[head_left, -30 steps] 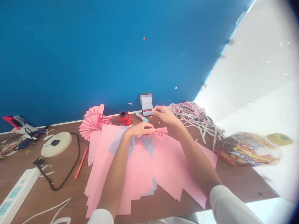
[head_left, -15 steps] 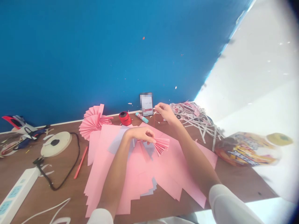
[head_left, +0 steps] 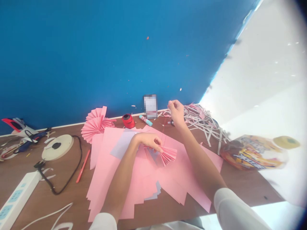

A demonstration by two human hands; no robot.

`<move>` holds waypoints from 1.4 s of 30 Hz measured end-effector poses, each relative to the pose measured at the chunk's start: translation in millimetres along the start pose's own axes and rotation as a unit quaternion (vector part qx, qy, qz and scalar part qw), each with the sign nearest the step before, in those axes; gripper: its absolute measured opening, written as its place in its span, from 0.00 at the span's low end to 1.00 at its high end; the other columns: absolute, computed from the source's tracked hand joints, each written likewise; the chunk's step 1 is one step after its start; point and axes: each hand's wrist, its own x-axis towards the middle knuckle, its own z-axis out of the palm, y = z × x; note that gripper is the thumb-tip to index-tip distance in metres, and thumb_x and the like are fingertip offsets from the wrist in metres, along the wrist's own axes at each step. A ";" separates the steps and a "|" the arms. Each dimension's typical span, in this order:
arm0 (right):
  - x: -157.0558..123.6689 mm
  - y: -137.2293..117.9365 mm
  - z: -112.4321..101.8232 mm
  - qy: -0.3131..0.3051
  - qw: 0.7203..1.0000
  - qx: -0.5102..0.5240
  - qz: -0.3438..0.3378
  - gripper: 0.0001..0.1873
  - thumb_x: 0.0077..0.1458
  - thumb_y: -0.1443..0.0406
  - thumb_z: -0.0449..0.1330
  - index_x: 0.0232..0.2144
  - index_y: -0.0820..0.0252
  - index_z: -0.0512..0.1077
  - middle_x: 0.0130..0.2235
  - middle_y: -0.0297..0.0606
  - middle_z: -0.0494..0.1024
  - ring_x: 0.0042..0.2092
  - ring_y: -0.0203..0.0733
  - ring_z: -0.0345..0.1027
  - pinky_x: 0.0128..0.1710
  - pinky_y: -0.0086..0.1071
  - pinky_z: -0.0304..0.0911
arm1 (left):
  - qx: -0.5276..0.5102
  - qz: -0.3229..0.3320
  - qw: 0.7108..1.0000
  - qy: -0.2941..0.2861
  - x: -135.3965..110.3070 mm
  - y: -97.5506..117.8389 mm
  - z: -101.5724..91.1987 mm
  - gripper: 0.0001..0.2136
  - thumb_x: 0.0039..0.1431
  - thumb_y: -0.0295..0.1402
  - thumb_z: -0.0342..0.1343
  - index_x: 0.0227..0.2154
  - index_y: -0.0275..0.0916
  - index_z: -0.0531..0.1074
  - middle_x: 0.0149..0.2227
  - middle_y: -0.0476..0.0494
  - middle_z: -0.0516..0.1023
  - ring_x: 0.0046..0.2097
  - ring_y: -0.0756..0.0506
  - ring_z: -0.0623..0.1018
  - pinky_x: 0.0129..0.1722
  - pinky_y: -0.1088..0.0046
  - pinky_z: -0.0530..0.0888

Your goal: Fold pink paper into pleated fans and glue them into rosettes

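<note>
Pinched at its middle, a pleated pink paper fan (head_left: 169, 156) is in my left hand (head_left: 150, 140), its folds spreading out to the right. The fingers cover the pinched part. From there a thin red thread (head_left: 164, 130) runs up towards my right hand (head_left: 177, 111). That hand is raised above the back of the table with fingertips closed on the thread; the very end is too fine to make out. Under both arms lie overlapping sheets of pink paper (head_left: 120, 182), with a greyish-purple sheet (head_left: 122, 143) among them.
Pink paper rosettes (head_left: 96, 126), a red spool (head_left: 128, 121), a glue stick (head_left: 145, 120) and a phone (head_left: 150, 107) line the back. Paper strips (head_left: 203, 123) and a plastic bottle (head_left: 254, 153) are at right. A red pen (head_left: 83, 166), tape roll (head_left: 57, 148) and power strip (head_left: 19, 198) are at left.
My right hand has moved right and slightly up, drawing the thread along. My left hand and the paper fan have shifted a little right and towards me.
</note>
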 end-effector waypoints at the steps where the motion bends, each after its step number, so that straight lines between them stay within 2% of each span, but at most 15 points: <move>1: 1.0 -0.1 -1.2 0.013 1.000 -0.010 -0.002 0.15 0.60 0.55 0.53 0.26 0.59 0.64 0.26 0.30 0.65 0.30 0.34 0.58 0.33 0.28 0.56 | 0.002 0.000 1.000 -0.008 1.6 0.1 0.8 0.19 0.47 0.51 0.61 0.30 0.38 0.77 0.26 0.47 0.76 0.24 0.52 0.69 0.20 0.77 0.59; 8: 9.0 5.4 -11.3 0.100 0.994 -0.034 -0.006 0.16 0.61 0.54 0.50 0.27 0.59 0.65 0.28 0.32 0.68 0.32 0.36 0.62 0.37 0.30 0.59 | 0.010 0.011 0.999 -0.042 19.1 -0.5 10.1 0.18 0.44 0.49 0.64 0.30 0.38 0.77 0.23 0.49 0.73 0.21 0.53 0.65 0.18 0.77 0.57; 11: 11.0 5.7 -17.1 0.054 0.998 -0.039 0.023 0.17 0.58 0.53 0.52 0.26 0.60 0.67 0.27 0.33 0.69 0.31 0.36 0.62 0.36 0.30 0.59 | 0.016 0.007 0.999 -0.041 24.8 -3.6 10.7 0.19 0.45 0.50 0.63 0.31 0.39 0.78 0.22 0.50 0.71 0.20 0.53 0.63 0.18 0.76 0.57; 14: 10.8 6.8 -19.8 -0.030 0.996 -0.043 0.070 0.15 0.55 0.55 0.54 0.29 0.61 0.72 0.29 0.36 0.74 0.32 0.38 0.64 0.36 0.32 0.60 | -0.007 0.023 0.999 0.027 22.1 -7.3 5.6 0.18 0.47 0.49 0.61 0.32 0.39 0.78 0.23 0.50 0.71 0.21 0.53 0.64 0.19 0.76 0.57; 17: 9.5 9.9 -18.9 -0.013 0.993 -0.095 0.062 0.15 0.53 0.59 0.54 0.37 0.60 0.75 0.39 0.41 0.76 0.37 0.41 0.66 0.41 0.35 0.61 | -0.041 0.058 0.989 0.126 10.0 -10.5 -3.0 0.17 0.47 0.48 0.62 0.29 0.38 0.76 0.25 0.49 0.72 0.24 0.52 0.67 0.22 0.77 0.59; 20: 7.7 7.8 -17.0 0.010 0.988 -0.153 0.031 0.15 0.49 0.63 0.54 0.37 0.59 0.76 0.44 0.43 0.74 0.38 0.42 0.65 0.43 0.37 0.61 | -0.070 0.081 0.974 0.201 -4.4 -13.2 -10.4 0.18 0.47 0.49 0.62 0.28 0.37 0.74 0.26 0.49 0.73 0.28 0.51 0.70 0.26 0.77 0.62; 23: 4.4 -6.9 -15.0 -0.048 0.991 -0.120 0.038 0.15 0.49 0.65 0.53 0.38 0.60 0.74 0.34 0.38 0.75 0.31 0.38 0.64 0.34 0.32 0.60 | -0.132 0.114 0.945 0.276 -11.4 -15.7 -14.4 0.19 0.51 0.50 0.60 0.30 0.36 0.72 0.27 0.49 0.72 0.29 0.52 0.70 0.29 0.77 0.64; 27: -3.2 -37.7 -13.2 -0.143 0.986 -0.077 0.040 0.12 0.52 0.63 0.52 0.37 0.60 0.72 0.22 0.30 0.69 0.23 0.34 0.57 0.25 0.28 0.53 | -0.256 0.142 0.881 0.371 -6.6 -20.8 -17.3 0.20 0.53 0.49 0.58 0.37 0.35 0.71 0.28 0.49 0.72 0.27 0.53 0.70 0.28 0.77 0.65; 30: -9.6 -54.2 -14.7 -0.198 0.972 -0.121 0.045 0.10 0.53 0.62 0.54 0.30 0.60 0.73 0.22 0.31 0.71 0.23 0.33 0.58 0.24 0.27 0.52 | -0.313 0.159 0.828 0.436 -0.3 -24.7 -19.3 0.22 0.53 0.49 0.59 0.42 0.36 0.70 0.29 0.48 0.73 0.25 0.54 0.70 0.27 0.77 0.66; 33: -14.8 -59.9 -17.3 -0.267 0.945 -0.147 0.116 0.16 0.55 0.56 0.55 0.25 0.61 0.73 0.23 0.35 0.73 0.22 0.34 0.61 0.22 0.28 0.52 | -0.331 0.181 0.796 0.473 3.6 -25.6 -19.4 0.23 0.53 0.48 0.59 0.46 0.36 0.70 0.31 0.46 0.74 0.25 0.54 0.71 0.26 0.78 0.67; 35: -17.2 -59.9 -17.4 -0.317 0.919 -0.150 0.178 0.23 0.56 0.49 0.55 0.25 0.62 0.73 0.22 0.39 0.75 0.21 0.34 0.62 0.20 0.28 0.53 | -0.332 0.190 0.789 0.480 5.2 -24.1 -18.0 0.24 0.53 0.47 0.59 0.48 0.37 0.69 0.33 0.44 0.76 0.27 0.53 0.73 0.26 0.78 0.68; 37: -18.9 -58.8 -15.5 -0.353 0.899 -0.145 0.213 0.26 0.55 0.45 0.55 0.26 0.63 0.74 0.23 0.41 0.76 0.20 0.35 0.64 0.19 0.29 0.54 | -0.330 0.193 0.790 0.479 7.5 -21.9 -15.8 0.25 0.54 0.46 0.59 0.51 0.38 0.68 0.35 0.43 0.77 0.28 0.52 0.74 0.28 0.77 0.69; 42: -20.9 -54.3 -4.7 -0.373 0.895 -0.109 0.220 0.28 0.52 0.43 0.58 0.22 0.63 0.72 0.24 0.42 0.76 0.20 0.32 0.62 0.19 0.27 0.53 | -0.266 0.217 0.813 0.470 21.2 -20.3 -12.5 0.22 0.55 0.41 0.59 0.52 0.39 0.69 0.39 0.41 0.78 0.37 0.47 0.77 0.39 0.72 0.72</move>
